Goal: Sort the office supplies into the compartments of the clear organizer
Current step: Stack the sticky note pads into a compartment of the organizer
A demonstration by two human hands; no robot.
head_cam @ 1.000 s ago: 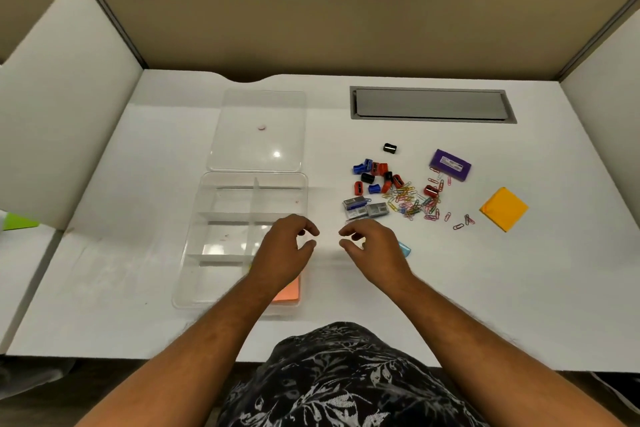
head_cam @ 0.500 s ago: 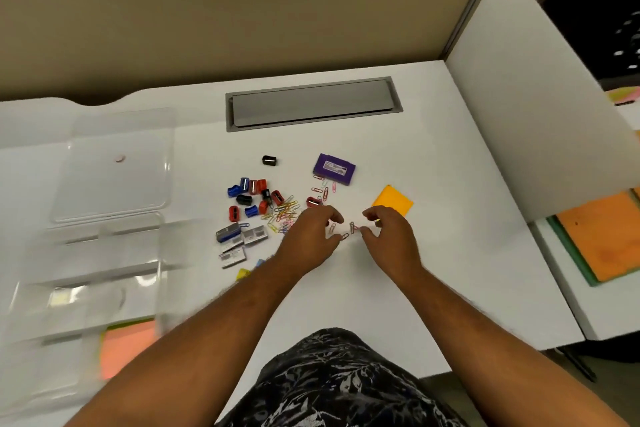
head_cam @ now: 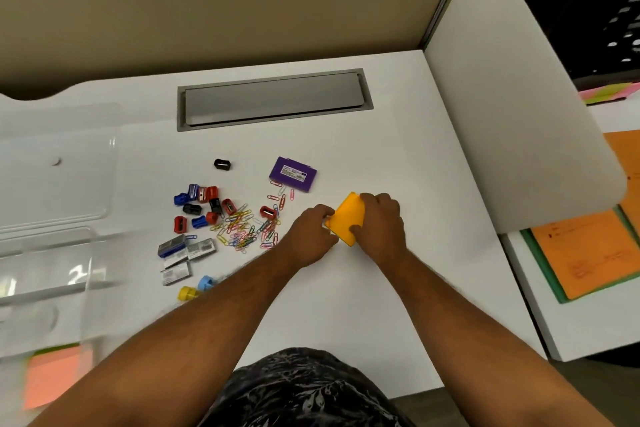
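A: Why are both hands meeting at the orange sticky pad (head_cam: 346,218)?

B: The right hand (head_cam: 379,224) is pinching its right edges, the left hand's (head_cam: 310,236) grip is pressing the near-left corner, probably steadying it off the bench (head_cam: 398,288). The clear organizer (head_cam: 45,288) is sitting far left.

orange sticky pad (head_cam: 347,218), purple box (head_cam: 293,174), multicoloured paper clips (head_cam: 244,227), white desk (head_cam: 381,149)
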